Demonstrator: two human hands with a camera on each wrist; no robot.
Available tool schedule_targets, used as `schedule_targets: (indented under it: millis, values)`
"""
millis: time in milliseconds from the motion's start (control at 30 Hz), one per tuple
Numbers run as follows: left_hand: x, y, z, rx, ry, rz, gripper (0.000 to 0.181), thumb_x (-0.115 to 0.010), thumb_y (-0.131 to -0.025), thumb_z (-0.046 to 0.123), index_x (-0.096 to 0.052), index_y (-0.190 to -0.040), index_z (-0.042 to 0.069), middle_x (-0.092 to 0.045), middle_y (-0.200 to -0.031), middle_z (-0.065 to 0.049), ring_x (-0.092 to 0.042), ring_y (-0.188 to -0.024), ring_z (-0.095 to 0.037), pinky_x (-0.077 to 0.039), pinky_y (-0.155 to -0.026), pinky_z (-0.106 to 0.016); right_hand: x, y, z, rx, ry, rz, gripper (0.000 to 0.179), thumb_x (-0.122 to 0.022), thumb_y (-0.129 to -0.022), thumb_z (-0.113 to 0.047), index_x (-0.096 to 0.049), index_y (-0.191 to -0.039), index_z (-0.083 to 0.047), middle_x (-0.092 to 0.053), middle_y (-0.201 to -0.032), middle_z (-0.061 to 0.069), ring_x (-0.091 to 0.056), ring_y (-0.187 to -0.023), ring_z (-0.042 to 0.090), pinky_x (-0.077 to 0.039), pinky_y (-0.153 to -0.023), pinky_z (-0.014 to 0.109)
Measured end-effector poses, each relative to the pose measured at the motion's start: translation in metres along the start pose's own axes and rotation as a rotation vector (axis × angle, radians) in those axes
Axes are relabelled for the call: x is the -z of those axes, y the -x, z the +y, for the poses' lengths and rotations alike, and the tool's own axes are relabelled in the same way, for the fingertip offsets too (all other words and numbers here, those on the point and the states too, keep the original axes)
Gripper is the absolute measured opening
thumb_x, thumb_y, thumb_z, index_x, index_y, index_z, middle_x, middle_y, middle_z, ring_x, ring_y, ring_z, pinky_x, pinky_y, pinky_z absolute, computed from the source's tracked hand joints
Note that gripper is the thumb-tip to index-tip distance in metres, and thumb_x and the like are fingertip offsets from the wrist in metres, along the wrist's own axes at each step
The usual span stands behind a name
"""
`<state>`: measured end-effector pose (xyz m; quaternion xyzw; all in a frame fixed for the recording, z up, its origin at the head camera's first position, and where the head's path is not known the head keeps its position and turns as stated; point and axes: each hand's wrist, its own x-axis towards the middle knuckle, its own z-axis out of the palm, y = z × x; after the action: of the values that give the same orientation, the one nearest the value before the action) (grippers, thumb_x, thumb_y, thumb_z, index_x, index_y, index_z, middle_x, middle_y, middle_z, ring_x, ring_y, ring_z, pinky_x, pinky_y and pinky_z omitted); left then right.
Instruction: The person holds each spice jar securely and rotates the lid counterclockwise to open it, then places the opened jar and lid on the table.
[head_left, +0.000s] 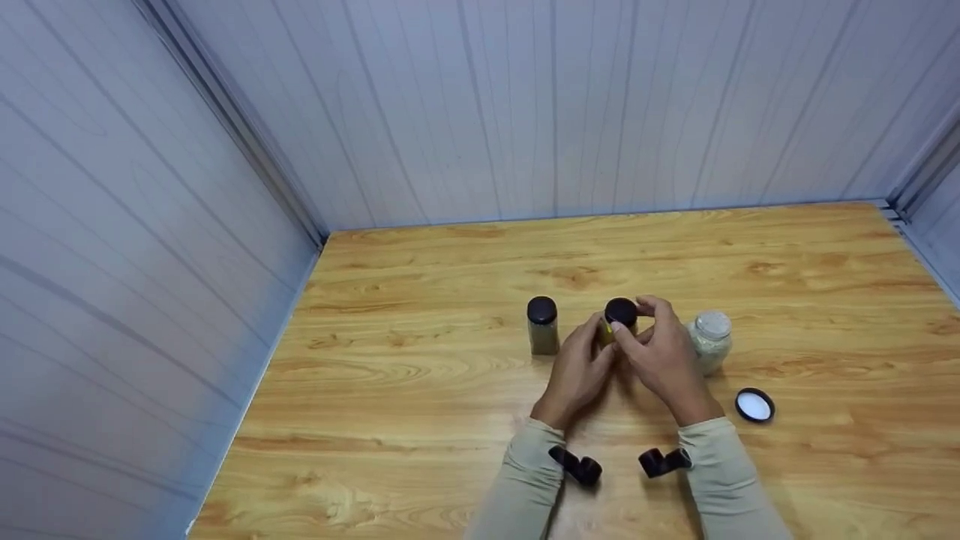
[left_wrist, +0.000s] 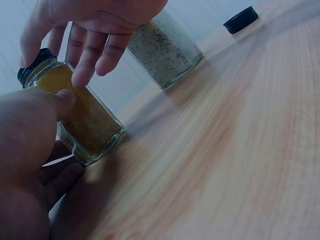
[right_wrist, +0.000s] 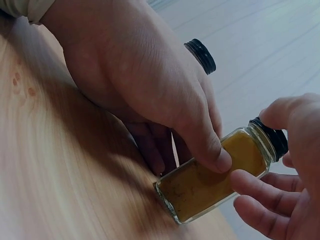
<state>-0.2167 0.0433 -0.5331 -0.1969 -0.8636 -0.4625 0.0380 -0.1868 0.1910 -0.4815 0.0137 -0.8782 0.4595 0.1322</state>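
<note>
The left hand (head_left: 577,369) grips the amber jar (left_wrist: 97,117) and the right hand (head_left: 666,358) pinches its black cap (head_left: 621,310); slipping fingers could topple the pale jar (head_left: 712,346) at 3 o'clock.

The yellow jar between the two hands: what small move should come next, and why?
Probably a gentle twist of its black lid by the right hand, while the left hand steadies the yellow jar. The right hand pinches that lid, the left grips the glass, and the pale jar nearby stands uncapped, a loose lid lying near it.
</note>
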Motion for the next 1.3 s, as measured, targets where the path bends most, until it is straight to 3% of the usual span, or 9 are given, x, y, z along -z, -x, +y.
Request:
schedule_targets:
  millis: [167, 300, 667, 1067, 1300]
  values:
    - [0.001, -0.001, 0.001, -0.013, -0.012, -0.002, 0.047, -0.059, -0.102, 0.02, -0.048, -0.147, 0.012, -0.06, -0.132, -0.004, -0.053, -0.125, -0.013, -0.041, -0.105, -0.028, 0.002, -0.001, -0.002, 0.012, 0.024, -0.011, 0.058, -0.063, -0.097, -0.045, -0.051, -0.136, -0.003, -0.058, -0.129, 0.02, -0.065, -0.08, 0.022, -0.051, -0.065, 0.038]
    - [0.0, -0.001, 0.0, -0.026, -0.003, 0.003, 0.048, -0.06, -0.102, 0.023, -0.048, -0.147, 0.01, -0.061, -0.13, -0.004, -0.054, -0.123, -0.014, -0.042, -0.104, -0.029, 0.005, -0.001, -0.004, 0.009, 0.054, -0.043, 0.053, -0.062, -0.099, -0.038, -0.051, -0.137, -0.003, -0.058, -0.129, 0.02, -0.066, -0.082, 0.022, -0.052, -0.067, 0.038]
    - [-0.003, -0.001, 0.001, 0.0, 0.024, 0.016, 0.054, -0.062, -0.1, 0.023, -0.046, -0.149, 0.007, -0.057, -0.14, -0.01, -0.052, -0.129, -0.019, -0.039, -0.108, -0.03, 0.017, -0.003, -0.019, 0.025, 0.205, -0.103, 0.06, -0.062, -0.099, -0.033, -0.047, -0.143, 0.005, -0.055, -0.13, 0.026, -0.065, -0.093, 0.032, -0.052, -0.081, 0.048]
    - [0.001, 0.002, -0.006, -0.013, 0.038, 0.026, 0.053, -0.06, -0.101, 0.019, -0.045, -0.15, 0.006, -0.058, -0.137, -0.01, -0.053, -0.127, -0.019, -0.041, -0.107, -0.032, 0.017, -0.008, -0.024, 0.074, 0.281, -0.101, 0.053, -0.065, -0.097, -0.039, -0.059, -0.133, 0.0, -0.059, -0.122, 0.024, -0.064, -0.094, 0.033, -0.052, -0.081, 0.049]
    - [0.001, 0.0, 0.001, -0.025, 0.04, 0.011, 0.052, -0.06, -0.101, 0.019, -0.046, -0.149, 0.008, -0.059, -0.135, -0.008, -0.054, -0.126, -0.017, -0.041, -0.106, -0.032, 0.023, -0.009, -0.027, 0.066, 0.326, -0.119, 0.05, -0.063, -0.099, -0.034, -0.058, -0.138, -0.003, -0.058, -0.118, 0.022, -0.064, -0.091, 0.031, -0.052, -0.076, 0.047]
